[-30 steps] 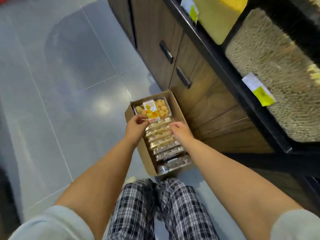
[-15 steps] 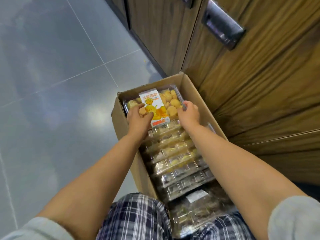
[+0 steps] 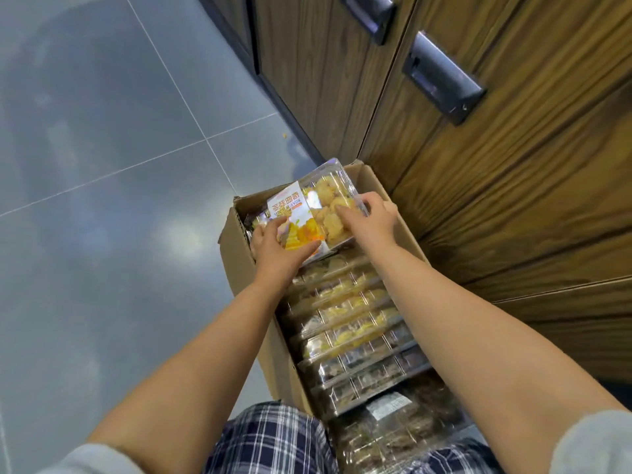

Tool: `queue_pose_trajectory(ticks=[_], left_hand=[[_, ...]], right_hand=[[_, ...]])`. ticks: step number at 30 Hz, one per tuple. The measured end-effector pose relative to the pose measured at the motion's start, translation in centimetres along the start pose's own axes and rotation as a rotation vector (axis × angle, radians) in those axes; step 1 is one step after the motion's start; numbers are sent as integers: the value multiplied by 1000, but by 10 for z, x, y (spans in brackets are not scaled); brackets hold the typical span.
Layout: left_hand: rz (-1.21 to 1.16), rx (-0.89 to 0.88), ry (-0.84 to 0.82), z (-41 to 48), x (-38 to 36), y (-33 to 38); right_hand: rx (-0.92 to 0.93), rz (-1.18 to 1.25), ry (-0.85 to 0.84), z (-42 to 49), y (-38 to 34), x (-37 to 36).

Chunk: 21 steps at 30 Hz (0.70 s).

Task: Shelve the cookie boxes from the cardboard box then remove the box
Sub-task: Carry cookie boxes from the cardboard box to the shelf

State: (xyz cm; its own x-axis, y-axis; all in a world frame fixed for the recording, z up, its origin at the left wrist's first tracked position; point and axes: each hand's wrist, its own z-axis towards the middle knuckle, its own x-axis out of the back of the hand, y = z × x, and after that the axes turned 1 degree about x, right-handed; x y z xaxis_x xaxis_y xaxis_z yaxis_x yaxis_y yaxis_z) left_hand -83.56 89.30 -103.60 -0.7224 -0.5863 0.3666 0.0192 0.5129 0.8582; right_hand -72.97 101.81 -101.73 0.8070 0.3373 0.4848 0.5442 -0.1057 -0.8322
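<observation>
A clear cookie box [image 3: 319, 213] with an orange-and-white label is held tilted above the far end of an open cardboard box [image 3: 239, 268] on the grey tiled floor [image 3: 102, 200]. The left hand [image 3: 277, 254] grips its near-left corner, thumb across the label; the right hand [image 3: 371, 222] curls over its right edge. More packed cookie boxes [image 3: 349, 319] fill the carton, beside wooden cabinet doors [image 3: 496, 183].
</observation>
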Motion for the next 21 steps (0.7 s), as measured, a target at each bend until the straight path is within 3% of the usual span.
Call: queue_pose_trajectory(ticks=[5, 10, 15, 17, 21], left_hand=[[-39, 16, 7, 2, -1, 0], [-105, 4, 18, 1, 8, 7], [-71, -38, 198, 0, 42, 20], [-182, 86, 158, -3, 54, 29], [-475, 292, -81, -26, 83, 65]], right_hand=[[-64, 466, -229, -8, 12, -5], [-80, 591, -59, -8, 12, 2], [-189, 858, -21, -5, -2, 17], [-250, 943, -43, -8, -10, 15], [-394, 987, -100, -34, -45, 11]])
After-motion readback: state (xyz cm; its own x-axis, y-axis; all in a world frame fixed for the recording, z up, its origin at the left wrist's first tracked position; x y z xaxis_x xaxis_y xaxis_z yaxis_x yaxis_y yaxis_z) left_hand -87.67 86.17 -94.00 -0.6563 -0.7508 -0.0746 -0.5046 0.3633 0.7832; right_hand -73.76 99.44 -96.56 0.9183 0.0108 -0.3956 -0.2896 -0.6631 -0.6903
